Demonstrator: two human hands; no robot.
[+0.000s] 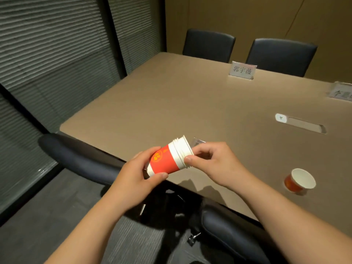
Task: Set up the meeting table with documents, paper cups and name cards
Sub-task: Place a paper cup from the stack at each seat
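Note:
A stack of red and white paper cups [167, 159] lies tilted on its side over the near table edge. My left hand [139, 176] grips the stack around its red lower part. My right hand [211, 161] pinches the white rims at the stack's open end. One single red paper cup [299, 181] stands upright on the table to the right. A name card [242, 71] stands at the far side; a second name card [341, 92] is cut off at the right edge. A clear card holder [198, 141] peeks out behind my right hand.
The brown meeting table [171, 103] has a white socket [281, 117] and a cable slot [306, 125] at the right. Two dark chairs [208, 44] stand at the far side, and a dark chair [80, 159] sits at the near edge. Blinds cover the left wall.

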